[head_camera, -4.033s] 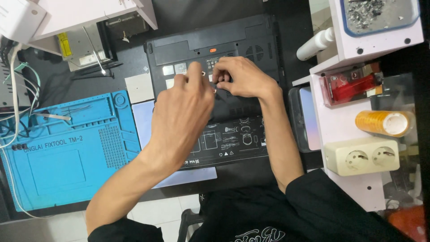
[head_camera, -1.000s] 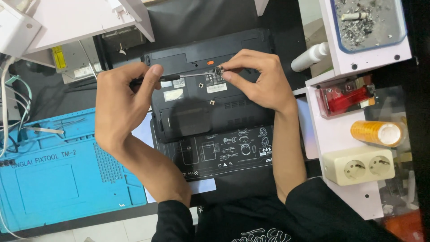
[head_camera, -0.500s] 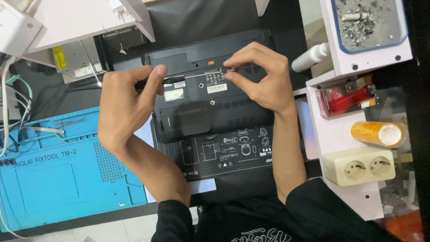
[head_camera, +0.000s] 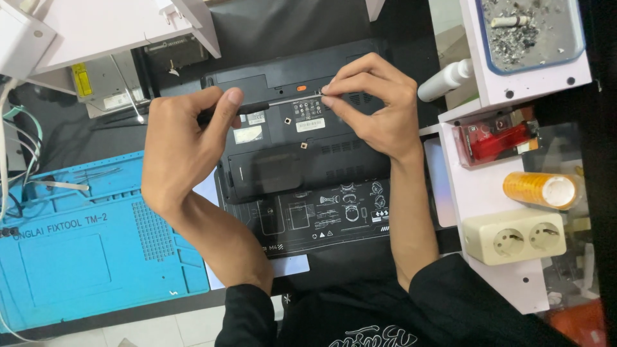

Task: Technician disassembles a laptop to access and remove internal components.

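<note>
I see my left hand (head_camera: pixel 183 144) clenched around the dark handle of a screwdriver (head_camera: pixel 267 104), thumb pressed along the grip, holding the tool nearly level over the far part of the laptop (head_camera: pixel 302 151). My right hand (head_camera: pixel 379 106) pinches the thin metal shaft near its tip between thumb and forefinger, the other fingers curled in above it. The tip sits just right of a small orange latch (head_camera: pixel 301 88) on the laptop's underside; I cannot tell whether it touches the case.

The laptop lies bottom-up in the middle of the bench, black, with pale labels and a raised panel below the tool. Its near edge rests on a dark mat (head_camera: pixel 321 215) printed with white line drawings. Both my forearms cross that mat, sleeves black.

To my left lies a blue work mat (head_camera: pixel 77 257) with moulded trays, a few thin tools resting in its upper part, and white cables (head_camera: pixel 13 148) running along its far left side. Behind it stands a white shelf (head_camera: pixel 103 26).

To my right, on a white stand (head_camera: pixel 475 193), I see a red lighter box (head_camera: pixel 495 138), an orange tape roll (head_camera: pixel 540 189) lying on its side, and a cream double socket (head_camera: pixel 514 236). Above them sits a blue-rimmed tray (head_camera: pixel 575 38) holding ash, and a white bottle (head_camera: pixel 447 80) leans just beside it.
</note>
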